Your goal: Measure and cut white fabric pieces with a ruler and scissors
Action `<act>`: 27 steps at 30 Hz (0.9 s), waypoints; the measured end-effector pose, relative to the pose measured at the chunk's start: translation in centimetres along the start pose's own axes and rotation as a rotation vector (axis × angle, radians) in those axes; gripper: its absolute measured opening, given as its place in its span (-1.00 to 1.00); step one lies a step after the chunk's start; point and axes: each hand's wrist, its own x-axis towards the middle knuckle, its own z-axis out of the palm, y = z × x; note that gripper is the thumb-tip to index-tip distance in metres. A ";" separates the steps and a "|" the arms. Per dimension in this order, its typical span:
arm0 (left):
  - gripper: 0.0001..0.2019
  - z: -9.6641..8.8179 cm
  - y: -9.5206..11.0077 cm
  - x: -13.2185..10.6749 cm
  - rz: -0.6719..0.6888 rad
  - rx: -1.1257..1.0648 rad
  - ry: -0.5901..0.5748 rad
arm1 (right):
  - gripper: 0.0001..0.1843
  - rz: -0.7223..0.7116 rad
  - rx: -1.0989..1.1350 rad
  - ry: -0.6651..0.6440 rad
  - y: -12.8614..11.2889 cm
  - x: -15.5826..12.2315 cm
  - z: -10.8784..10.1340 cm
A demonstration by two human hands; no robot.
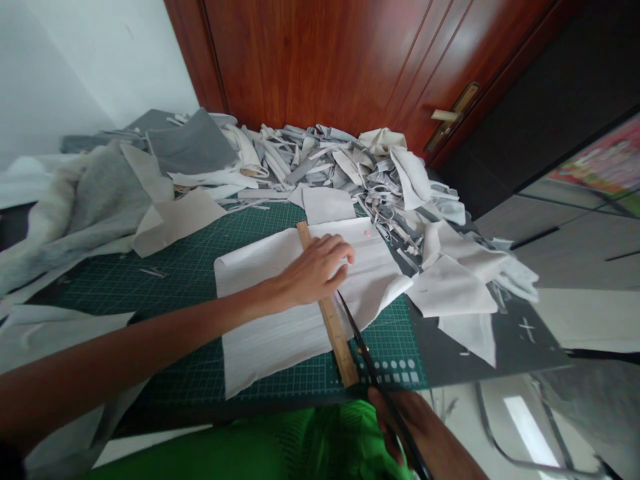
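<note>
My left hand [317,270] lies across a wooden ruler [336,333], pressing it onto a pale sheet of fabric [270,333] spread on a green cutting mat [185,267]; its fingers are curled over the ruler's edge. My right hand [400,427], at the bottom edge, grips a long black tool [363,347] whose thin tip runs along the ruler's right side up to the left hand. I cannot make out the tool's kind. Part of the right hand is hidden by green clothing [280,447].
A heap of grey and white fabric strips and offcuts [350,167] fills the mat's far side, with larger cut pieces [450,287] to the right. Grey cloth [90,200] lies at the left. A red-brown door with a handle [450,117] stands behind.
</note>
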 end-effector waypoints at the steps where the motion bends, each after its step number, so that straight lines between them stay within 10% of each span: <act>1: -0.79 -0.1 -1.0 -1.2 -0.025 0.053 0.031 | -0.23 0.011 0.004 -0.011 0.1 0.1 0.0; 8: -0.58 0.4 -3.6 -6.6 -0.120 0.241 -0.027 | -0.26 0.112 0.090 0.004 0.5 0.4 0.2; 27: -0.57 0.8 -3.3 -6.5 -0.141 0.315 -0.067 | -0.21 0.153 0.093 -0.025 2.5 1.1 0.3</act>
